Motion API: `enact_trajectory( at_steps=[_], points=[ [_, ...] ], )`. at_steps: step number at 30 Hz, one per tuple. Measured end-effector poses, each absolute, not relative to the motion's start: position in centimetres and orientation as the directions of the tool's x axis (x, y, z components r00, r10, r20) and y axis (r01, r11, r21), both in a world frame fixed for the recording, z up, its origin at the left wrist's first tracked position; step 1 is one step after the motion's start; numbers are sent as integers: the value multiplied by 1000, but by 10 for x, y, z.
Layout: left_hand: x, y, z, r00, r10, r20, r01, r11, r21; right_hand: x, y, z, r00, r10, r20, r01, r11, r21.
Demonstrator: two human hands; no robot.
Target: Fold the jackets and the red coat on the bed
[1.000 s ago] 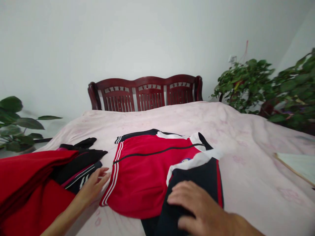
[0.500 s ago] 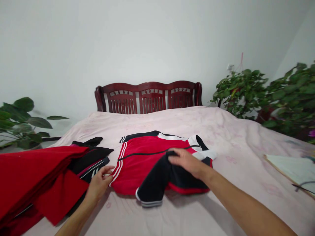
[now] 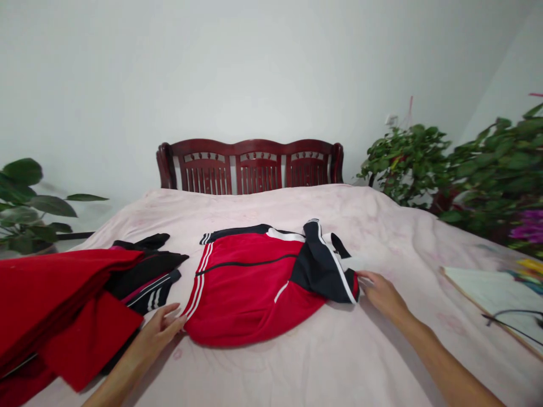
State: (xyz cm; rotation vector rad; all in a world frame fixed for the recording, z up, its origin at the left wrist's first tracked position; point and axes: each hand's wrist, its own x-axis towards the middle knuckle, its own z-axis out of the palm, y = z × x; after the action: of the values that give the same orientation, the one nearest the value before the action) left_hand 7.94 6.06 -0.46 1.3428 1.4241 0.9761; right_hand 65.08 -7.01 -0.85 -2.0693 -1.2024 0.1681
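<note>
A red, black and white zip track jacket point(image 3: 250, 282) lies front up on the bed, its collar to the right and striped hem to the left. Its near sleeve point(image 3: 316, 260) is folded across the chest, the cuff pointing to the headboard; the far sleeve lies along the far side. My left hand point(image 3: 159, 328) pinches the near corner of the hem, thumb and fingers close together. At the other end, my right hand point(image 3: 384, 294) has its fingers closed on the shoulder edge, and the fingertips are partly hidden.
Folded red cloth point(image 3: 63, 299) and dark clothes point(image 3: 148, 271) are piled at the left. On the right lie a pale board or book point(image 3: 475, 288) and a dark cable-like loop point(image 3: 509, 314). A wooden headboard point(image 3: 250, 147) stands behind the pink sheet point(image 3: 263, 206), with plants point(image 3: 407, 164) at the sides.
My right hand has swung the near sleeve over onto the chest, let it go, and moved right to the shoulder edge. My left hand stays at the hem. The view has shifted slightly.
</note>
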Motion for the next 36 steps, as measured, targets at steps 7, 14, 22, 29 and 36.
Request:
enact_trajectory(
  at_steps=[7,14,22,29,36],
  points=[
    [105,47,-2,166,981,103,164,-131,978,614,-84,-12,150,905,397,975,-69,-212],
    [92,67,8,115,935,336,442,-351,825,622,-76,27,-26,948,317,996,51,-72],
    [50,40,-4,370,908,195,757,-416,504,662,-134,17,40,958,284,979,20,-205],
    [82,43,49,451,881,146,884,-463,66,612,-113,59,343,865,367,917,-224,-330],
    [191,62,47,606,750,266,718,-659,223,458,-35,65,-178,923,342,929,272,-250]
  ],
)
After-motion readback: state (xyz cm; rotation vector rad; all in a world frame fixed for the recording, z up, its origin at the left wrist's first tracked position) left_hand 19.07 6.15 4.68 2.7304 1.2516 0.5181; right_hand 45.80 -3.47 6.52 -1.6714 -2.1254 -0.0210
